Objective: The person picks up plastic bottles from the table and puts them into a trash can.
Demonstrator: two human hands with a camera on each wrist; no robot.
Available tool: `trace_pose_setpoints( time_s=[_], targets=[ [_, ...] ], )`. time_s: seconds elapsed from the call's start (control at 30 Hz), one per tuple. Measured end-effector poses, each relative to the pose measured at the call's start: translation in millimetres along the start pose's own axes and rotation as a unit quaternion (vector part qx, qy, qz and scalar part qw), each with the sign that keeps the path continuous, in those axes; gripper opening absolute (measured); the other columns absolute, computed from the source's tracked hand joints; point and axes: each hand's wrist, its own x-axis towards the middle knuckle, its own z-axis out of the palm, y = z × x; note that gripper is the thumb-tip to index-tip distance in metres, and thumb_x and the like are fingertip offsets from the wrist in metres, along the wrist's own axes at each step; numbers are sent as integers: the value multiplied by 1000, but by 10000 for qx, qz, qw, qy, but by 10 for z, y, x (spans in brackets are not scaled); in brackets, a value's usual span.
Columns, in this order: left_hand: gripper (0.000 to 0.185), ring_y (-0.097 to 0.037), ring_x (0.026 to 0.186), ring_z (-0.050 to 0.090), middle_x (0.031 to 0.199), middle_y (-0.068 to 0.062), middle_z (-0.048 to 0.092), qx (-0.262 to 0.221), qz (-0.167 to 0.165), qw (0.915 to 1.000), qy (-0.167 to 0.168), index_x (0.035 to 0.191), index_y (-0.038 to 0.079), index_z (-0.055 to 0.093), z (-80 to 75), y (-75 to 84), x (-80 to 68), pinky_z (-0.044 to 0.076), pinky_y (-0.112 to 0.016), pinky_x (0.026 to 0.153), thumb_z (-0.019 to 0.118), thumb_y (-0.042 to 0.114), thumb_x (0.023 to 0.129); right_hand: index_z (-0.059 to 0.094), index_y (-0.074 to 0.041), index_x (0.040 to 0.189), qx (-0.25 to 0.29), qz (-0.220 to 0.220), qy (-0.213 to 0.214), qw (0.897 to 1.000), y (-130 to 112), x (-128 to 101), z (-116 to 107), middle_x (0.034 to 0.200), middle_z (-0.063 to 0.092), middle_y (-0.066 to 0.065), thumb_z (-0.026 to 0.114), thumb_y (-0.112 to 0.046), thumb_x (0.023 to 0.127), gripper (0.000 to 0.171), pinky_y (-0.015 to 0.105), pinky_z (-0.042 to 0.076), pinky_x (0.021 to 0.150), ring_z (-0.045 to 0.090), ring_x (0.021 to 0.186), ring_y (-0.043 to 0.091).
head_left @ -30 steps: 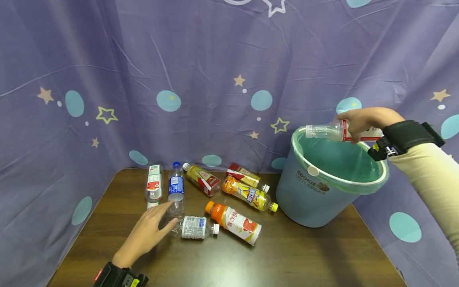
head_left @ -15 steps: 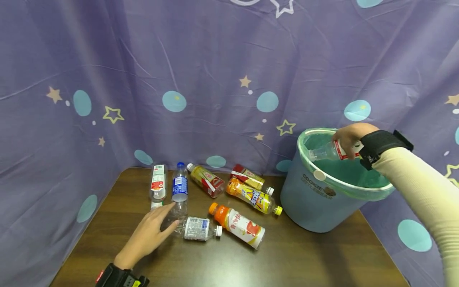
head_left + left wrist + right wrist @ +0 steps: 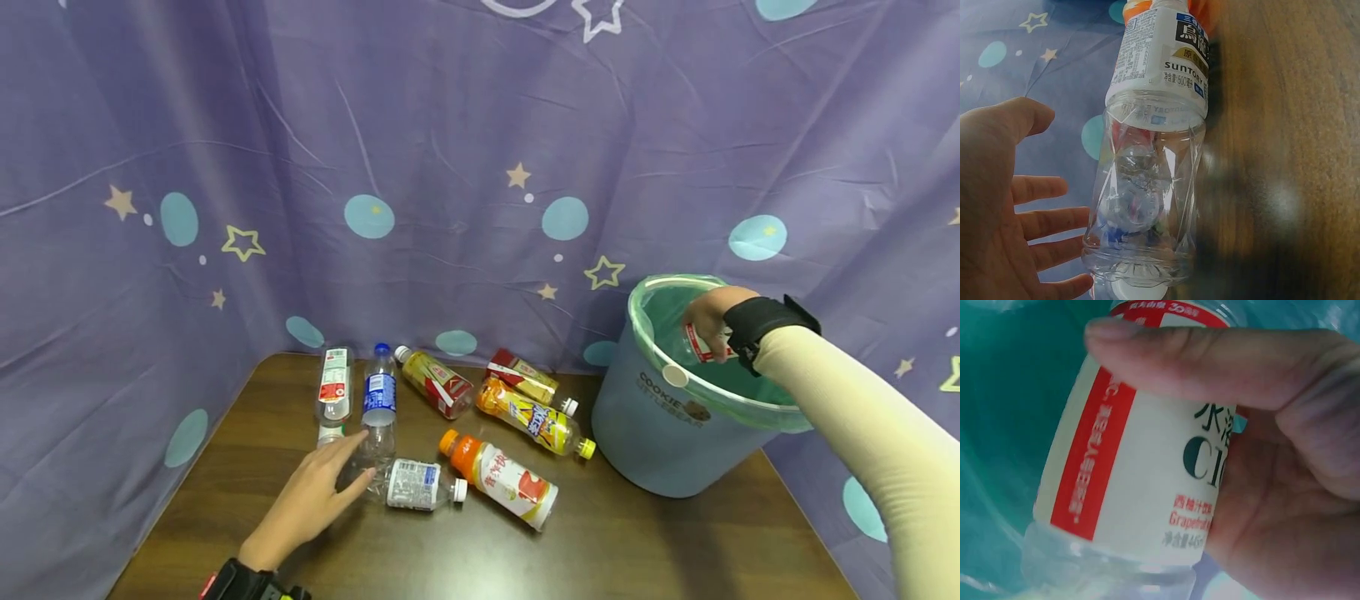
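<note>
My right hand [image 3: 714, 318] reaches into the lined bin [image 3: 651, 433] and grips a clear bottle with a red-and-white label [image 3: 1129, 456], thumb across the label in the right wrist view. Over the table's left side, my left hand [image 3: 311, 498] has its fingers spread, nearest to a clear Suntory bottle [image 3: 1154, 181] lying on its side with a white cap. In the left wrist view the fingertips come right at that bottle's side, and the thumb stands apart from it. Just beyond the fingers lies a blue-capped bottle [image 3: 380, 392].
An orange-capped bottle [image 3: 510, 483], a yellow-capped bottle [image 3: 532, 417], two red-and-gold-labelled bottles [image 3: 438, 383] and a bottle with a red-and-white label [image 3: 334, 383] lie on the brown table [image 3: 615, 550]. A purple curtain [image 3: 450, 167] hangs behind and on both sides.
My right hand has moved down and left, carrying the bottle from above the bin's rim to inside it. The head view has shifted slightly; my left hand stays by the clear bottle.
</note>
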Motion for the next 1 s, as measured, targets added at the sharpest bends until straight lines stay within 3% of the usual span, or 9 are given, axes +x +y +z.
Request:
trace_pose_setpoints(
  time_s=[0.1,0.27,0.4,0.57,0.7,0.83,1.0],
  targets=[
    [60,-48,132,54,144,-20,58,-33,5,10000,1,147,7,52,10,11,-15,41,-67,108,68,35,97,55,2,139,40,-14,53,10000,-41,71,96,124,59,34,91,-3,68,80,50,59,79,60,110,51],
    [60,-48,131,55,143,-20,59,-51,22,10000,-26,147,7,52,41,19,-30,41,-67,107,69,36,97,58,-4,138,23,-67,149,9999,-119,152,236,116,63,26,93,-4,67,79,43,59,73,62,101,40],
    [61,-49,130,56,143,-20,60,-63,67,9999,-45,147,7,52,68,13,-37,42,-67,106,69,37,97,59,-9,138,127,-149,110,9997,-162,200,323,122,62,26,90,-2,69,76,40,58,70,59,100,35],
    [62,-46,130,57,142,-20,60,-72,50,9999,-57,147,7,52,90,16,-40,43,-66,107,67,40,97,68,-14,111,190,-534,26,9984,-173,249,408,110,61,11,84,8,70,48,35,56,71,56,95,29],
    [62,-45,131,56,143,-20,59,-70,-25,9999,-117,148,8,52,99,30,-41,42,-66,108,66,41,98,66,-16,100,223,-566,131,9981,-158,270,446,107,57,6,79,13,70,44,31,53,71,51,92,25],
    [61,-44,131,56,143,-19,60,-67,-78,9999,-81,148,9,52,103,34,-30,41,-65,109,67,40,98,67,-12,120,460,-352,301,9979,-136,285,436,115,59,15,82,9,71,55,38,54,78,54,99,31],
    [61,-42,132,56,144,-17,60,-57,-120,9999,-35,148,10,52,97,32,-9,40,-64,110,68,38,97,60,-9,138,423,-395,309,9978,-111,339,397,133,55,31,86,-3,74,70,56,53,90,52,121,53]
  ],
)
